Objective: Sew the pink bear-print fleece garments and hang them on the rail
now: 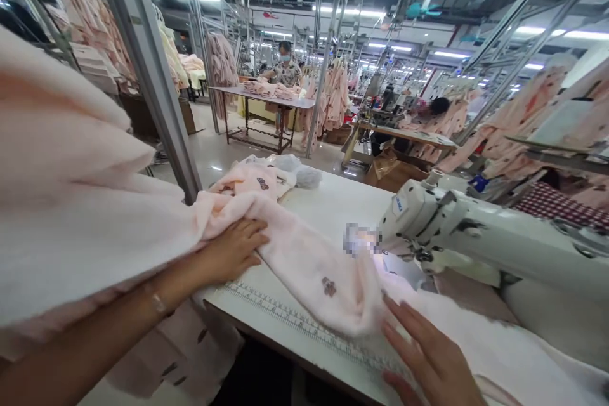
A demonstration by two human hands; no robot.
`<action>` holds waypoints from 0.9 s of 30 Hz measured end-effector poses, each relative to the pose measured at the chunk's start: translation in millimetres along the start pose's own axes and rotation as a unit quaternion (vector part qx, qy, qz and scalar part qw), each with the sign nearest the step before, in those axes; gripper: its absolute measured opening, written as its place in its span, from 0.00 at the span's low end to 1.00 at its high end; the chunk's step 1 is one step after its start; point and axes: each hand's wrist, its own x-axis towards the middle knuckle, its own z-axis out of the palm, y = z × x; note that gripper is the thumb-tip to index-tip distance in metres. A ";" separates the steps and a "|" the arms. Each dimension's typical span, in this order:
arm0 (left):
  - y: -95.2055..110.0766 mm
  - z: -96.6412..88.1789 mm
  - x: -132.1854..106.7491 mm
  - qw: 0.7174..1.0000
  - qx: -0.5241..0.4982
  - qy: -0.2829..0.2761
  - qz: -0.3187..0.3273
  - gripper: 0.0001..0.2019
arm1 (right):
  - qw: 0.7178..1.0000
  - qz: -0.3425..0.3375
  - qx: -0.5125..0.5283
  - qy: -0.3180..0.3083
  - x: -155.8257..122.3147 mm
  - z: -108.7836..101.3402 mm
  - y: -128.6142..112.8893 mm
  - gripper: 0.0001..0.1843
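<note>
Two bare hands, well apart, on one length of pale pink plush cloth (pixel 304 266) with brown motifs. Cloth sits on the white worktop (pixel 342 187), coming in over its left edge and running toward the sewing machine (pixel 457 225) at the right. Left hand (pixel 240 247) lies low against the cloth just inside that left edge, forearm reaching in beneath the big loose bulk; whether the fingers pinch or merely press can't be told from this angle. Probably set there to take the weight of the bulk, so it doesn't drag the length off the edge. Right hand (pixel 425 342) has fingers spread, tips at the cloth's folded bend in front of the machine head, closed around nothing; likely steadying that bend flat.

Long axis: roughly parallel to the worktop's near edge and the printed ruler (pixel 295 320) along it, one end toward the left edge, other toward the machine. More pale cloth lies past the bend, to the right. Bunched fabric (pixel 252 179) and clear plastic (pixel 307 174) sit at the far-left corner, seemingly parked there to leave the middle free.
</note>
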 end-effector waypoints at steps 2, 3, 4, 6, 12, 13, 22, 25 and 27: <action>-2.1 9.4 0.2 1.000 -0.008 0.007 -0.006 0.07 | 1.000 -0.019 -0.016 -0.006 18.5 13.1 -2.5 0.14; -1.9 9.9 0.0 1.000 -0.009 0.012 -0.010 0.08 | 1.000 -0.004 0.002 -0.003 25.2 13.9 0.0 0.11; -0.6 7.5 -0.6 1.000 -0.009 0.017 -0.015 0.10 | 0.999 0.023 0.037 0.004 29.6 10.0 4.4 0.09; 5.1 -5.3 -1.7 0.998 -0.015 0.038 -0.037 0.12 | 0.988 0.099 0.118 0.012 32.8 -9.3 15.8 0.07; 28.3 -54.6 22.8 0.991 -0.003 0.107 -0.078 0.10 | 0.966 0.208 0.151 -0.019 31.4 -58.6 46.0 0.18; 32.3 -55.8 27.9 0.993 0.013 0.098 -0.068 0.10 | 0.966 0.218 0.135 -0.017 29.8 -56.6 48.4 0.20; 36.9 -6.1 -10.7 0.992 -0.083 -0.093 0.035 0.12 | 0.968 0.209 0.087 -0.105 5.7 -13.7 46.8 0.22; 28.4 -8.0 -25.7 0.987 -0.155 -0.044 0.018 0.09 | 0.958 0.234 0.112 -0.122 11.2 -6.5 53.0 0.13; 26.0 -17.2 -34.7 0.974 -0.225 -0.009 -0.009 0.10 | 0.961 0.214 0.126 -0.123 14.5 -7.9 57.7 0.10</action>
